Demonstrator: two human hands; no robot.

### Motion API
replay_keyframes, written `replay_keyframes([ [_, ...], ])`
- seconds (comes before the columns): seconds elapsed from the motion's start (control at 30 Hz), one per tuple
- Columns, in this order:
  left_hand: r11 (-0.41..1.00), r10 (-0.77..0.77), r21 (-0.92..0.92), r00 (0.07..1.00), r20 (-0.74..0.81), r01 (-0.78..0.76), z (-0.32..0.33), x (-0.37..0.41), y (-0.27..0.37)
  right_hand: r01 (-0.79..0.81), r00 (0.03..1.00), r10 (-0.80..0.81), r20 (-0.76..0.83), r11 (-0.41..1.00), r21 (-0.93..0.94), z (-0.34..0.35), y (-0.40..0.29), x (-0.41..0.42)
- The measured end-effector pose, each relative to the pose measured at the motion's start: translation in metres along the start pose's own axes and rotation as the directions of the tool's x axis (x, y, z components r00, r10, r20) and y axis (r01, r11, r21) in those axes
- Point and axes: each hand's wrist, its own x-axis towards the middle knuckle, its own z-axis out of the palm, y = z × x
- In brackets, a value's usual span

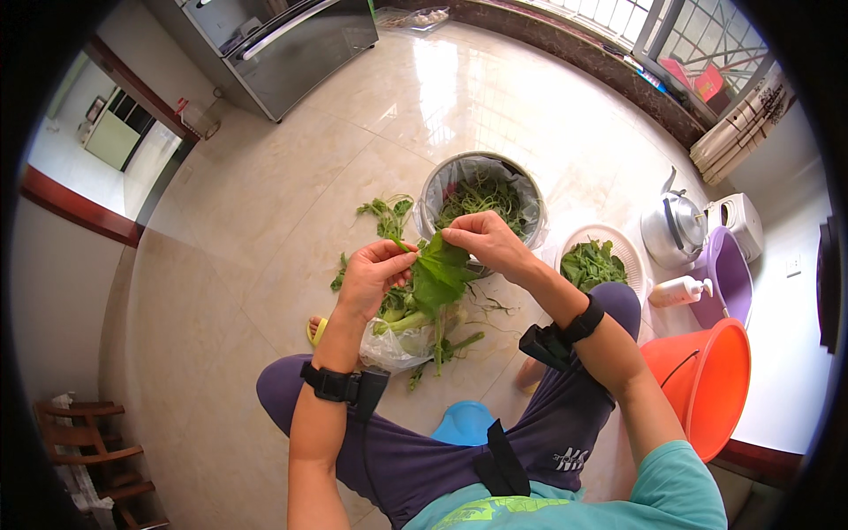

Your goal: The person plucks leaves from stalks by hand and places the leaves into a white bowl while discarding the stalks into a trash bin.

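My left hand (379,270) pinches the stem of a large green leaf (440,273). At the leaf's upper right edge, the thumb and fingertips of my right hand (487,240) are closed on it. Below my hands, a clear plastic bag (396,349) holds leafy greens with thick pale stems, and some stems lie on the floor beside it. Just beyond my hands stands a round bin (538,199) lined with a plastic bag, with stringy green trimmings inside. A white plastic colander (635,260) to the right contains picked green leaves (591,264).
On the right are an aluminium kettle (670,228), a white pump bottle (677,291), a purple basin (729,275) and an orange bucket (719,391). A bunch of greens (389,213) lies left of the bin. A blue plastic object (465,423) sits between my legs. A fridge (301,59) stands far left.
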Motion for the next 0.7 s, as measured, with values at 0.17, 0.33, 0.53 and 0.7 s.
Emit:
replay_keyframes([
  [0.17, 0.999, 0.016, -0.03, 0.999, -0.051, -0.018, 0.01, 0.005, -0.004, 0.119, 0.971, -0.153, -0.183, 0.976, -0.183, 0.001, 0.008, 0.001],
  [0.33, 0.999, 0.037, -0.004, 0.98, -0.196, -0.039, 0.0, 0.01, -0.015, 0.494, 0.731, -0.664, -0.158, 0.674, -0.549, 0.018, -0.017, -0.014],
  [0.53, 0.988, 0.151, 0.067, 0.951, -0.271, -0.138, 0.013, 0.014, -0.017, 0.387, 0.851, -0.516, -0.095, 0.74, -0.55, 0.041, 0.006, -0.02],
  [0.7, 0.929, 0.345, 0.23, 0.902, -0.261, -0.289, 0.027, 0.014, -0.017, 0.098, 0.961, -0.138, -0.238, 0.98, -0.172, 0.032, 0.013, -0.008],
])
